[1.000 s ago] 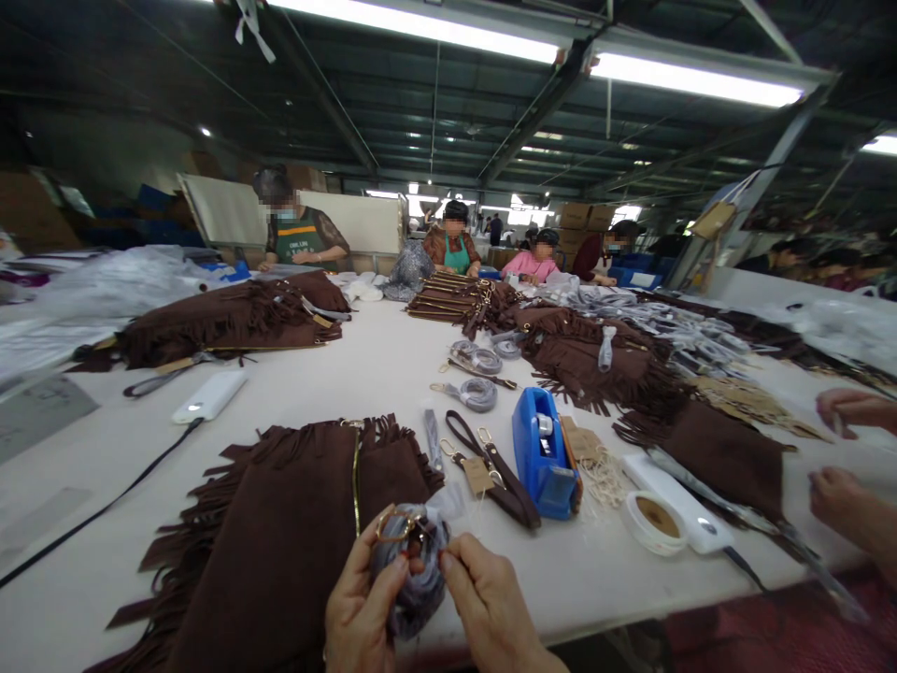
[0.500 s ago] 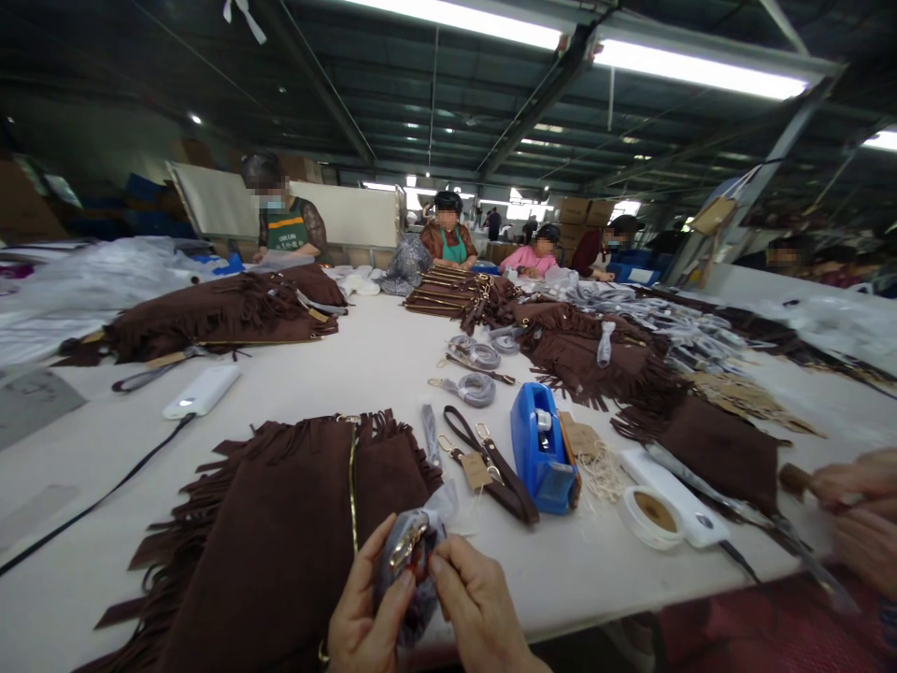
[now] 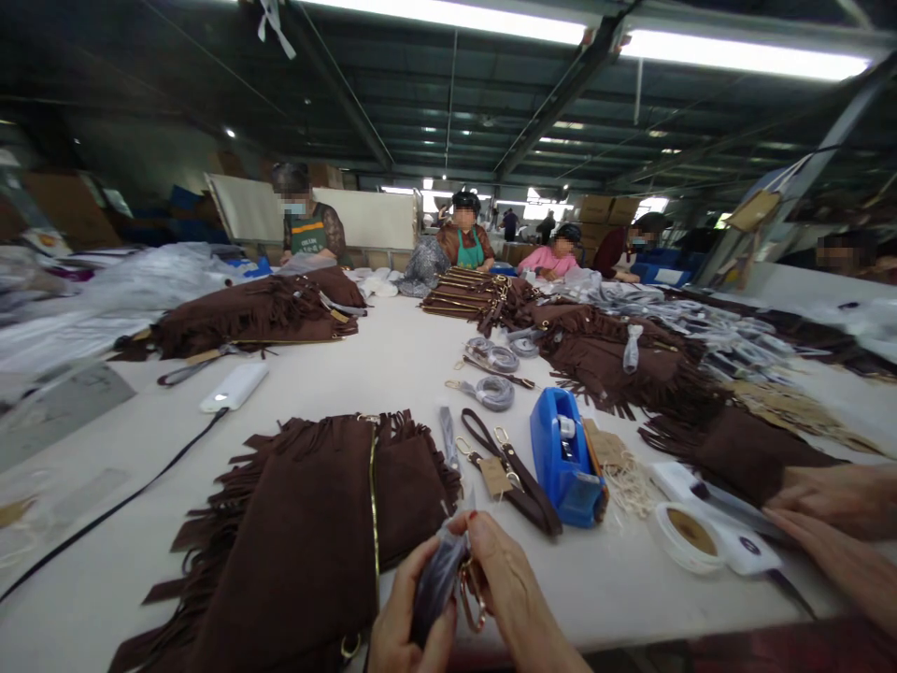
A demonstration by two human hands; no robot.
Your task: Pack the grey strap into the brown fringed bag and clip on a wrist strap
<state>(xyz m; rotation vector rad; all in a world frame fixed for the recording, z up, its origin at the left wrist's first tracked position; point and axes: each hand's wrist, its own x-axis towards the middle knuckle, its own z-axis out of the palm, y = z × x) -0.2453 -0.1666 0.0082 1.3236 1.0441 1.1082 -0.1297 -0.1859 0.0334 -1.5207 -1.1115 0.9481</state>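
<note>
My left hand (image 3: 401, 612) is closed around a dark strap wrapped in clear plastic (image 3: 435, 584). A gold metal clasp (image 3: 471, 598) hangs out of the wrapping. My right hand (image 3: 515, 584) pinches the wrapped strap near this clasp, thumb and forefinger together. Just left of both hands lies a dark brown fringed bag (image 3: 301, 533) with a gold zipper. Beyond the hands, a brown wrist strap (image 3: 522, 481) with gold clips and a cardboard tag (image 3: 494, 477) rests on the white table (image 3: 399, 360).
A blue tape dispenser (image 3: 564, 458) stands to the right, with a tape roll (image 3: 690, 537) and a white power bank (image 3: 743, 547) beyond it. Coiled wrapped straps (image 3: 494, 393) and brown fringed bags (image 3: 617, 360) lie farther back. A co-worker's hands (image 3: 833, 523) work at the right edge.
My right hand has shifted up over the wrapped strap, and the gold clasp now hangs lower beside it. The camera view has swung slightly left. The co-worker's hands have moved over the brown fabric.
</note>
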